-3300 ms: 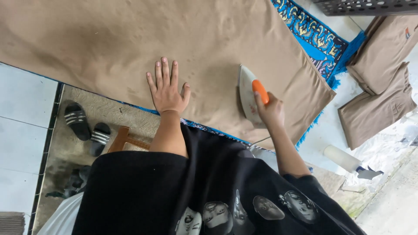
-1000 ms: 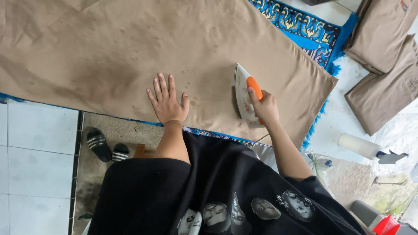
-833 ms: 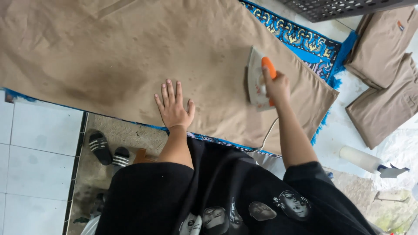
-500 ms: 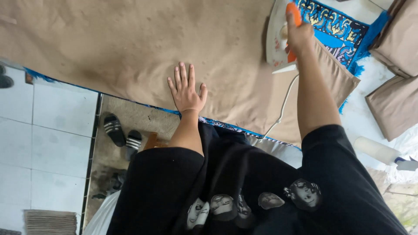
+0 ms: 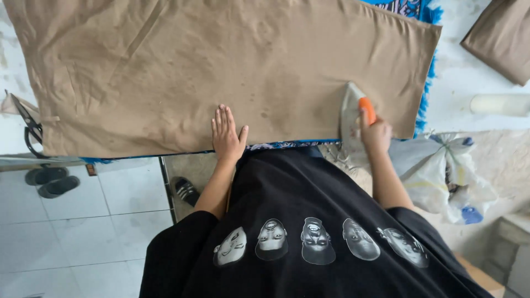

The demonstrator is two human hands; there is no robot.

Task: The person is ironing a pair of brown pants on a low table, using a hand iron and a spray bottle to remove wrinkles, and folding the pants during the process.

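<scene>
At the far left, dark sandals (image 5: 47,181) lie on the tiled floor below the surface. The tan cloth (image 5: 165,72) spreads wide across the surface, with faint creases showing on its left half, so that part looks yet to be pressed. The left hand (image 5: 227,138) lies flat and open on the cloth's near edge, holding nothing. Further right, the right hand (image 5: 376,134) has its grip closed around the orange handle of the iron (image 5: 353,110), resting on the cloth's right end, which looks smoother. Folded tan pieces (image 5: 499,38) sit at the far right.
</scene>
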